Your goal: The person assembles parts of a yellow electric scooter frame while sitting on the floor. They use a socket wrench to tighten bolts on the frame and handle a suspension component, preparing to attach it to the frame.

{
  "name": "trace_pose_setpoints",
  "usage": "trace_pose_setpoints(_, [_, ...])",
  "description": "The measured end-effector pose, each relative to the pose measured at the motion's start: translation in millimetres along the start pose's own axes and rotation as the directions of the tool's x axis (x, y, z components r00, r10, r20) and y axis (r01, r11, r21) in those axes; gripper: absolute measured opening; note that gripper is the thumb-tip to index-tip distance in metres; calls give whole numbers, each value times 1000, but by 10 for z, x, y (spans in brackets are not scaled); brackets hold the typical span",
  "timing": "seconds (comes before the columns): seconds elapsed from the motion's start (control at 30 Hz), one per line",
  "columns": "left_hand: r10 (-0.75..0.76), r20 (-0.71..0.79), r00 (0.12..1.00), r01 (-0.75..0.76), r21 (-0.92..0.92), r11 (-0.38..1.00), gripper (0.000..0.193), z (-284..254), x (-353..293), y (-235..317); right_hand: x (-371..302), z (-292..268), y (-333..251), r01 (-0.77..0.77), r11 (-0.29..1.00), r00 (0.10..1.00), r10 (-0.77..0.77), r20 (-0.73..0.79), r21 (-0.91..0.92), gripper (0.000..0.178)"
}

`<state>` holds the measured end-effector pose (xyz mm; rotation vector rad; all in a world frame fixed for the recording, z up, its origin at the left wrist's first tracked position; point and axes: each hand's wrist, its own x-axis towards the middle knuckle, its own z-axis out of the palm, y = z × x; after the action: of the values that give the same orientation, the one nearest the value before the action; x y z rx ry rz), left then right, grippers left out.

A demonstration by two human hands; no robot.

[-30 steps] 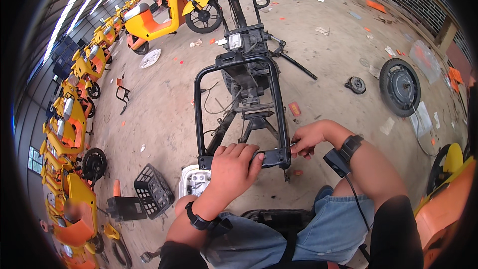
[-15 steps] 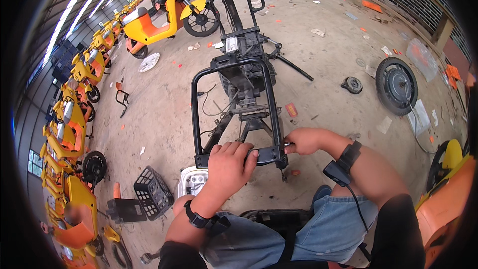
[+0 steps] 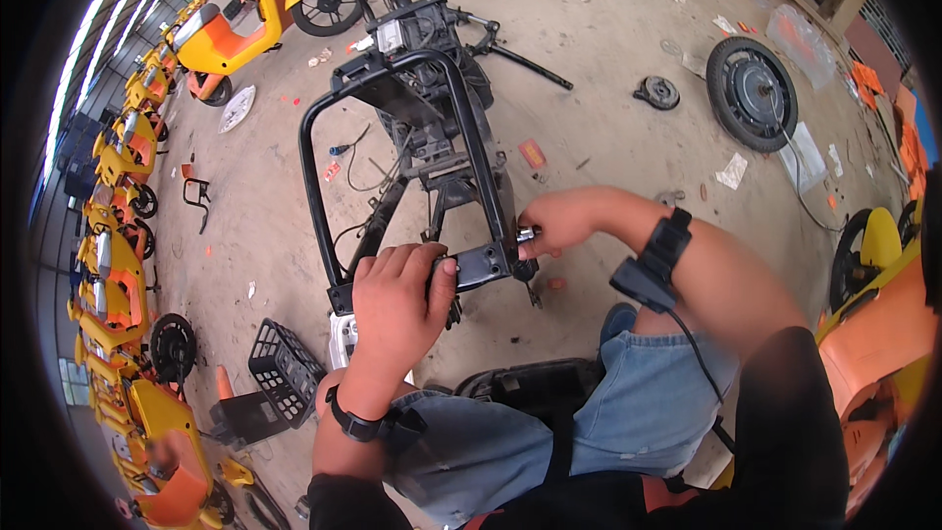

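A black tubular scooter frame (image 3: 464,128) stands in front of me, its squared rear loop closest to my body. Over the flat rear crossbar (image 3: 478,265) lies my left hand (image 3: 397,299), fingers wrapped across the top and thumb along the near side. My right hand (image 3: 559,221) is closed in a pinch at the loop's right rear corner. A small silver metal cylinder (image 3: 530,234) shows between its fingers and touches that corner. Its far end is hidden by the hand.
A wheel with a tyre (image 3: 754,93) and a round black part (image 3: 656,92) lie to the right. A black plastic basket (image 3: 285,373) and a white tray (image 3: 341,339) are at left. Yellow scooters (image 3: 231,34) line the left side; orange bodywork (image 3: 863,358) stands close at right.
The view has swung, so the frame and both hands sit further left and the floor higher. Both hands keep their places on the frame; more of the silver cylinder shows.
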<state>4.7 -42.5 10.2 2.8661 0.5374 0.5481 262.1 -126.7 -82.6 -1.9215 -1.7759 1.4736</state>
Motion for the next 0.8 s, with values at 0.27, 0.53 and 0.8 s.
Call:
trace_pose_setpoints(0.27, [35, -40, 999, -33, 36, 999, 12, 51, -29, -44, 331, -65, -65, -288, 952, 919, 244, 309, 103, 35])
trace_pose_setpoints(0.53, [10, -40, 999, -7, 73, 997, 14, 132, -33, 35, 376, -108, -28, -294, 943, 905, 222, 363, 157, 28])
trace_pose_setpoints(0.8, [-22, -55, 998, 26, 83, 996, 15, 158, -32, 91, 272, 49, -100, -241, 970, 968, 238, 79, 31, 23])
